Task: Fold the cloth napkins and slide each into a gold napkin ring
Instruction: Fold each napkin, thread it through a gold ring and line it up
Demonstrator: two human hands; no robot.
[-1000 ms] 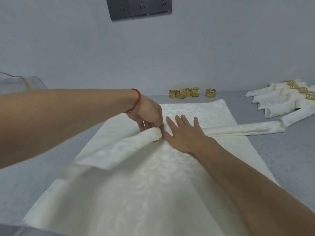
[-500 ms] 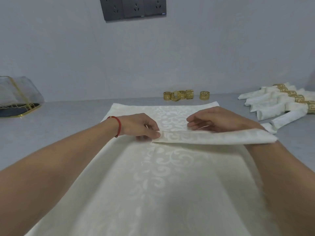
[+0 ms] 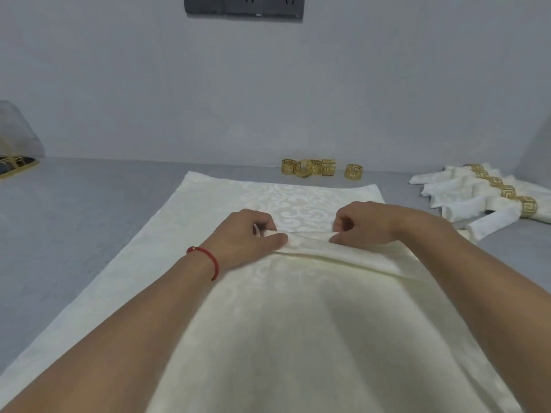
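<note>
A large cream damask napkin [image 3: 208,210] lies spread on the grey table, with a folded band [image 3: 343,251] running across its middle. My left hand [image 3: 247,236], with a red cord at the wrist, pinches the left end of that fold. My right hand [image 3: 369,222] pinches the fold a little to the right, fingers curled. Several loose gold napkin rings [image 3: 310,167] stand at the back by the wall, one more ring [image 3: 353,171] apart to their right.
Several folded napkins in gold rings [image 3: 489,189] lie in a row at the right. A gold-trimmed clear container [image 3: 15,144] sits at the far left. A dark socket strip [image 3: 243,5] is on the wall. The grey table [image 3: 74,204] is bare on the left.
Both hands have drawn closer together on the fold's near-centre edge. The right hand has curled from resting on the cloth to pinching it. The head view has shifted down slightly.
</note>
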